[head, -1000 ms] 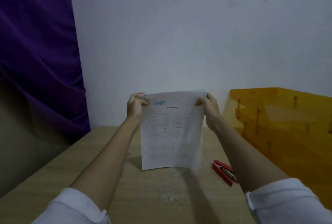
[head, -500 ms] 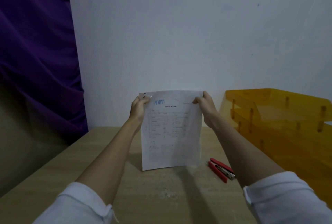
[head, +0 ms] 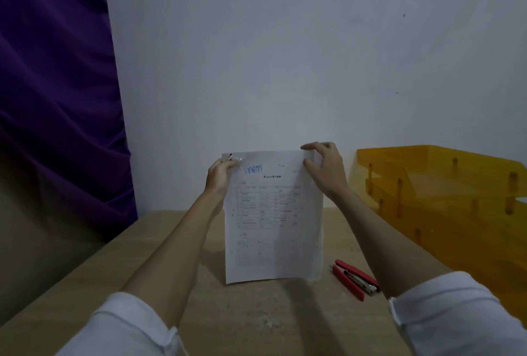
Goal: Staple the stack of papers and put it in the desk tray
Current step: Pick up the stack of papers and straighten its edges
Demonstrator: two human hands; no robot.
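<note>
The stack of papers (head: 273, 221) stands upright, its bottom edge resting on the wooden desk (head: 256, 315); printed tables and blue writing show through. My left hand (head: 221, 176) pinches the top left corner. At the top right corner, my right hand (head: 325, 167) has its fingers spread, with the thumb against the sheet and the forefinger over the top edge. A red stapler (head: 355, 275) lies on the desk to the right of the papers, beside my right forearm. The orange tiered desk tray (head: 445, 184) stands at the right.
A white wall rises just behind the desk. A purple curtain (head: 57, 98) hangs at the left, beyond the desk's left edge.
My right hand has loosened from a closed pinch on the top right corner to spread fingers. The papers stay upright on the desk, and the left hand keeps its grip.
</note>
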